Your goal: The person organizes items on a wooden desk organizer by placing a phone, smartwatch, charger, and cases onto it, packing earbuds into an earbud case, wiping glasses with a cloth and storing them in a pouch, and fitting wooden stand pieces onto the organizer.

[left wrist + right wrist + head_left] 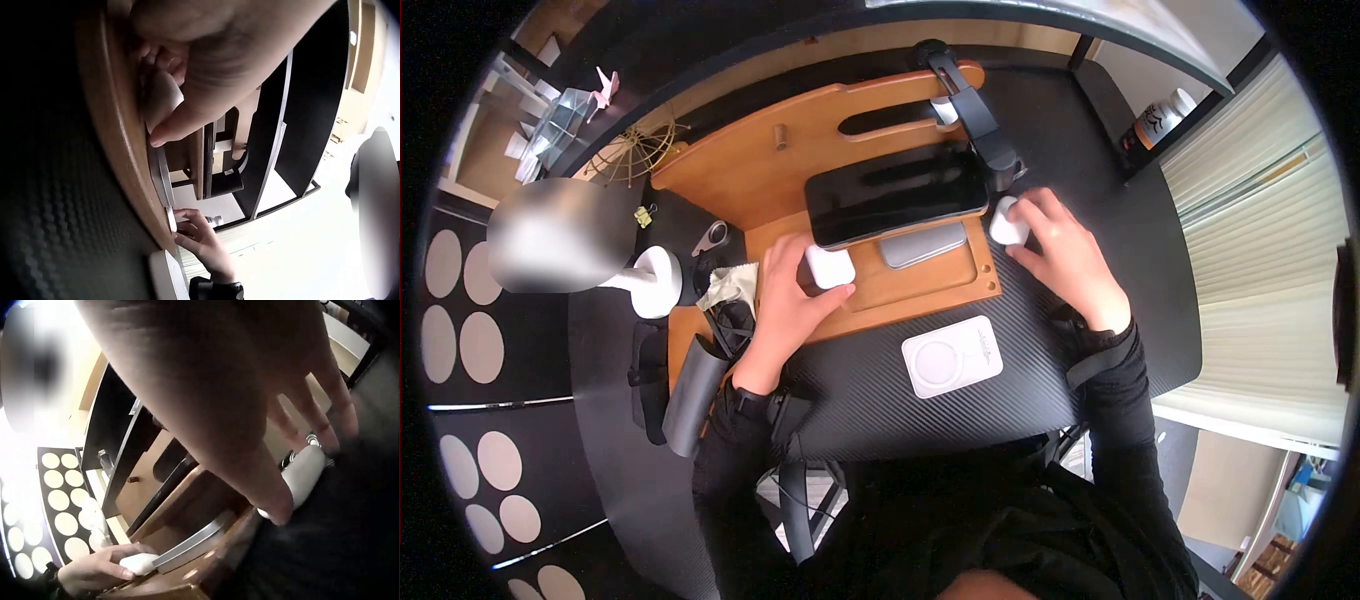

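My left hand [785,305] holds a small white rounded case [831,268], like an earbud case, low over the left part of a wooden organizer tray [880,311]. Its thumb and fingers sit around the case in the left wrist view. Right of the tray, my right hand [1065,250] grips another small white rounded case [1006,224] between thumb and fingers, close over the black desk. In the right wrist view this white case [305,475] shows a smooth, rounded side. A grey flat case [923,245] lies in the tray between the hands.
A black phone [900,195] leans on the organizer's wooden back panel [740,165]. A white magnetic power bank [952,357] lies on the desk in front. At left are a dark cylindrical case [697,395], a cloth [730,285] and a white lamp base [656,282].
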The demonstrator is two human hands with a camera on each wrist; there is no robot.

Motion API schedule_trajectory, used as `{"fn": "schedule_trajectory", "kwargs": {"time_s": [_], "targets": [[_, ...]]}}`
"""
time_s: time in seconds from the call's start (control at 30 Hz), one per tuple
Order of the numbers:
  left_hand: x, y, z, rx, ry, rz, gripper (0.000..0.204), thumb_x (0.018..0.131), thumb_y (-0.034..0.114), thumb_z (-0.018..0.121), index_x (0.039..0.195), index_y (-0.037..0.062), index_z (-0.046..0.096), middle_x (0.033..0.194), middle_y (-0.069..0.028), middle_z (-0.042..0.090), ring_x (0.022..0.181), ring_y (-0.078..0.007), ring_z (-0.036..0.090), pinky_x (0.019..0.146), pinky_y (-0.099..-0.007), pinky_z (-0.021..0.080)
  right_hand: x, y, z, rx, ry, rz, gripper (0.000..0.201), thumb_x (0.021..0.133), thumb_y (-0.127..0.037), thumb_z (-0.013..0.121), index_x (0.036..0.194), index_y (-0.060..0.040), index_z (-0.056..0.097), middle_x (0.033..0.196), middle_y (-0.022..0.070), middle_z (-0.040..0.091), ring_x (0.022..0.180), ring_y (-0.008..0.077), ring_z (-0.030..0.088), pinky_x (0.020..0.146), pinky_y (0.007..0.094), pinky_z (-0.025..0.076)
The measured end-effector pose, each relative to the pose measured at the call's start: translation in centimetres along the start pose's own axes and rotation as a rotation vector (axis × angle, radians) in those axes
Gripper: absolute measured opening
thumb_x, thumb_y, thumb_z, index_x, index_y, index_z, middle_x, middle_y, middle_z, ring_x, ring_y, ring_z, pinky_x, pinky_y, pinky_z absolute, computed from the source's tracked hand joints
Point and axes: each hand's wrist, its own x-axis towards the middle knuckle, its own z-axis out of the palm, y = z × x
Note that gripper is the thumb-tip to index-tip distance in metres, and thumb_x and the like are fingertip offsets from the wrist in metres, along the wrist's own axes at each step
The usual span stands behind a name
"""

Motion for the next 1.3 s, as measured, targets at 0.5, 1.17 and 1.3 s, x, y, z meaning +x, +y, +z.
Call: {"fn": "schedule_trajectory", "kwargs": {"time_s": [0.5,1.17,1.3], "targets": [[-0.1,-1.0,0.7,-0.435,0.036,-0.082,0.065,0.074,0.006,0.082,0.131,0.0043,0.051,0.118,-0.0091,0.057,0.106,-0.0209,0.059,0.089,-0.0321,0.050,1.0,-8.4,-1.3,0.218,-0.225,-0.406,0.037,0.069,-0.024,0.079,0.095,-0.0058,0.060,0.095,0.0101,0.062,0.078,0.0288,0.069,0.067,0.0398,0.057],[0.4,0.9,0.8,-0.274,0.016,-0.016,0.110,0.066,0.017,0.090,0.155,0.0078,0.025,0.133,-0.0168,0.056,0.124,-0.0301,0.053,0.104,-0.0433,0.040,-3.3,-6.7,-0.6,0.099,-0.501,-0.553,0.049,0.074,-0.025,0.081,0.114,-0.0044,0.063,0.118,0.0118,0.056,0.113,0.0293,0.055,0.085,0.0399,0.054],[0.2,1.7,0.9,-0.214,-0.001,0.031,0.111,0.068,0.011,0.088,0.157,0.0081,0.021,0.151,-0.0182,0.043,0.139,-0.0300,0.043,0.110,-0.0386,0.038,-4.1,-6.3,0.6,0.011,-0.349,-0.593,0.053,0.070,-0.022,0.082,0.116,-0.0063,0.062,0.118,0.0127,0.055,0.112,0.0291,0.056,0.088,0.0402,0.053]]}}
